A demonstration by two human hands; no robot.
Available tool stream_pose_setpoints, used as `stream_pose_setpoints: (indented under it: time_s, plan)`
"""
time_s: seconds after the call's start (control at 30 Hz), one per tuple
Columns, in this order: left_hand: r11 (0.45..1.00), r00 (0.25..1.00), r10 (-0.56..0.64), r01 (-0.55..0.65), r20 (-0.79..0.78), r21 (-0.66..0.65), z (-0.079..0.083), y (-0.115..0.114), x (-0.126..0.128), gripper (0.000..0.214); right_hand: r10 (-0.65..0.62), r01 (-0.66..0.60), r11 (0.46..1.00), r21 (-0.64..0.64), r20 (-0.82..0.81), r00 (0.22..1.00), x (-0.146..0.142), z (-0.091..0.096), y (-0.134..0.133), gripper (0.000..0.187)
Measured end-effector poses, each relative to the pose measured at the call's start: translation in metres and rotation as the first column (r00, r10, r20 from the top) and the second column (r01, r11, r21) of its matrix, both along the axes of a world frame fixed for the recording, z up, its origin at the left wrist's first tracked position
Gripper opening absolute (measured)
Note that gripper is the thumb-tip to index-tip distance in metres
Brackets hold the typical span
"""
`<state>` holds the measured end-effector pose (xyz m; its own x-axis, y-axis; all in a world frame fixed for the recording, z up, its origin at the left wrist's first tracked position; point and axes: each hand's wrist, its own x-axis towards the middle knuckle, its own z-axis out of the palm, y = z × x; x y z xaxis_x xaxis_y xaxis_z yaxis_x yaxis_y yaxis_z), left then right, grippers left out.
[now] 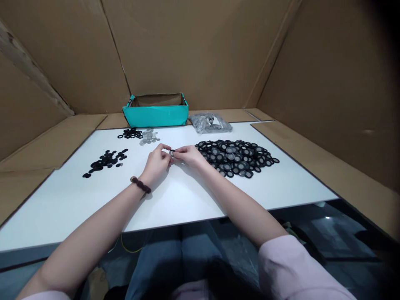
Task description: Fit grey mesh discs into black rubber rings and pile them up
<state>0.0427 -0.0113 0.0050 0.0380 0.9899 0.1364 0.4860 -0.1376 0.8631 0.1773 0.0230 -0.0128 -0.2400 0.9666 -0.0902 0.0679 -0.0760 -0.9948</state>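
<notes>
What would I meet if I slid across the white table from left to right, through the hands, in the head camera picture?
Pile of small black discs → left hand → small round piece → right hand → big heap of black-rimmed grey discs.

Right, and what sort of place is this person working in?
Probably a makeshift work booth for handling small parts: there's a white table, cardboard walls around its back and sides, and a big heap of round black-and-grey pieces beside the right hand.
</notes>
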Motion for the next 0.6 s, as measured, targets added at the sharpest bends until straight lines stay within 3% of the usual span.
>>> stream_pose_setpoints:
  time_s: [0.17,0.37,0.47,0.6]
  plan:
    - [0.994,0.990,-0.033,0.047,0.135,-0.099,-0.005,0.005,-0.002,0.016,0.011,-0.017,0.996,0.087,0.066,0.998,-0.003,-0.001,-0.002,0.007]
    - [0.993,0.990,-0.086,0.094,0.109,-0.076,-0.014,0.011,-0.007,0.013,-0.059,-0.051,0.957,0.285,0.364,0.929,-0.006,0.001,-0.006,0.007]
    - [0.992,0.994,-0.112,0.113,0.015,-0.050,-0.013,0.011,-0.009,0.007,-0.057,-0.084,0.957,0.277,0.465,0.884,-0.005,0.005,-0.010,0.010]
    - [0.998,0.998,-0.065,0.065,-0.019,0.000,-0.008,0.010,-0.008,0.006,0.002,-0.068,0.981,0.184,0.340,0.940,-0.007,0.009,-0.012,0.010]
